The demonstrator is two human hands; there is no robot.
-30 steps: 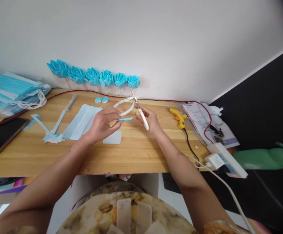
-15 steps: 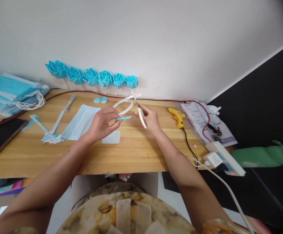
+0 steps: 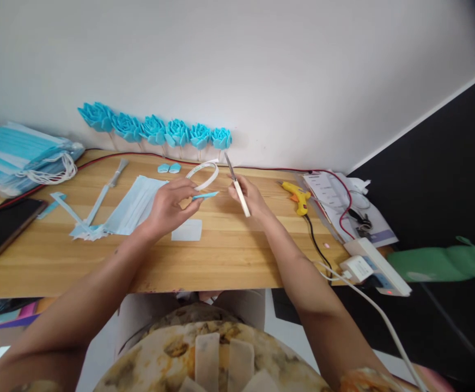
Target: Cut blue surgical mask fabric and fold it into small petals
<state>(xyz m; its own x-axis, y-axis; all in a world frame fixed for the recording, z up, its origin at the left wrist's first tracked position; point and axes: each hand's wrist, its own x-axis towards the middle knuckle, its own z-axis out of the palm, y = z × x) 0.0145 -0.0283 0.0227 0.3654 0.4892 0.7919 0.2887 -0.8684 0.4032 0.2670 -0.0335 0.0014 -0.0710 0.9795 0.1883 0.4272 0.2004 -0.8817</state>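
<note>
My left hand (image 3: pixel 175 206) pinches a small folded piece of blue fabric (image 3: pixel 205 195) between thumb and fingers. A roll of white tape (image 3: pixel 205 175) stands up from the same hand, its lower part hidden by the fingers. In my right hand (image 3: pixel 250 195) is a pair of white-handled scissors (image 3: pixel 237 188). Their blades look closed and point up toward the wall, apart from the tape. Below my left hand lies a pale rectangular piece (image 3: pixel 187 230). A flattened blue face mask (image 3: pixel 135 204) is partly behind the left hand, and two small blue pieces (image 3: pixel 169 168) lie behind it.
Several blue fabric flowers (image 3: pixel 177 132) on sticks lean against the wall. Stacked masks (image 3: pixel 20 147), cut strips (image 3: pixel 97 204) and a phone (image 3: pixel 6 228) are at left. At right are a yellow glue gun (image 3: pixel 298 196), papers (image 3: pixel 327 190) and a power strip (image 3: pixel 378 267).
The scissors have turned and come away from the tape, and their blades have closed. My left hand has shifted slightly left with the tape roll and blue piece.
</note>
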